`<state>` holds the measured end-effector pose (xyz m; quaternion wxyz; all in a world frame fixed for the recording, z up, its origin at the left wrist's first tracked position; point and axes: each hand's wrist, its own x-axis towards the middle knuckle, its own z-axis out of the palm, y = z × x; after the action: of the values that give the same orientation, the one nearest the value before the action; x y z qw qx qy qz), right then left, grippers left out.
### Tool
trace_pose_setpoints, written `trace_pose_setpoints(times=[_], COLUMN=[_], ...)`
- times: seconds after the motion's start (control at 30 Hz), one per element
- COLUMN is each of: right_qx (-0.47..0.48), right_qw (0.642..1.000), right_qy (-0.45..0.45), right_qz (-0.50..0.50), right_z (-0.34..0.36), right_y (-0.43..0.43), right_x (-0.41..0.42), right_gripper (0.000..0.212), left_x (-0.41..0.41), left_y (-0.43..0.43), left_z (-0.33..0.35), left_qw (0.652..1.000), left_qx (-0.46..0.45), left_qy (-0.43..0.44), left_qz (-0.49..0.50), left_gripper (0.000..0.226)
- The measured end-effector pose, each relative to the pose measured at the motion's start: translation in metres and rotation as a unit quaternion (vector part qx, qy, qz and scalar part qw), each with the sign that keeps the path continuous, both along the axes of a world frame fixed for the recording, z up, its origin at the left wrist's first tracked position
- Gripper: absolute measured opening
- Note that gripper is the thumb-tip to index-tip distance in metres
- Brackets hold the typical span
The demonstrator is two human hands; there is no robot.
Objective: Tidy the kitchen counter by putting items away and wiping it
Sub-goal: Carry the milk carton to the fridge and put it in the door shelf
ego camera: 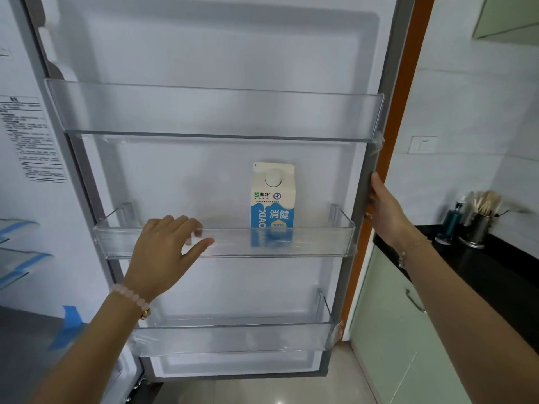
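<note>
The fridge door (221, 53) stands wide open in front of me, its inner side facing the camera. A white and blue milk carton (273, 199) stands upright in the middle door shelf (320, 243), toward its right end. My left hand (166, 246) hovers at that shelf's front rail, left of the carton, fingers apart and holding nothing. My right hand (385, 208) grips the outer edge of the door at the same height. A pink bead bracelet is on my left wrist.
Clear door shelves sit above (221, 112) and below (233, 336) the middle one. The fridge interior (26, 141) is at the left. A black counter (495, 269) at the right holds a metal utensil cup (478, 225) and a dark bottle (451, 220), over pale green cabinets (388, 330).
</note>
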<state>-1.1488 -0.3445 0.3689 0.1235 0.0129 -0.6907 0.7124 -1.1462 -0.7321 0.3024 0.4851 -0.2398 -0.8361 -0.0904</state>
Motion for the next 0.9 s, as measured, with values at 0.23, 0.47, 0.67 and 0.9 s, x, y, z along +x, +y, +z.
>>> trace_pose_setpoints(times=[0.23,0.47,0.67,0.9], right_qx=[-0.034,-0.005,0.008,0.047], right_qw=[0.999,0.998,0.991,0.976], right_qy=[-0.001,0.04,0.101,0.197], right_qz=[0.0,-0.043,-0.087,-0.082], right_z=[-0.011,-0.024,-0.027,-0.043], right_y=[-0.001,-0.01,-0.057,-0.14], right_x=[0.008,0.063,0.151,0.263], right_gripper=[0.108,0.09,0.05,0.01], left_x=[0.012,0.062,0.163,0.319], left_y=[-0.009,-0.016,-0.002,0.023], left_z=[0.0,-0.009,-0.034,-0.076], left_qw=[0.999,0.993,0.97,0.964], left_qx=[-0.008,0.023,0.209,0.252], left_qy=[-0.049,-0.094,-0.124,-0.069], left_qz=[0.013,0.065,0.032,-0.036], left_gripper=[0.085,0.076,0.048,0.027])
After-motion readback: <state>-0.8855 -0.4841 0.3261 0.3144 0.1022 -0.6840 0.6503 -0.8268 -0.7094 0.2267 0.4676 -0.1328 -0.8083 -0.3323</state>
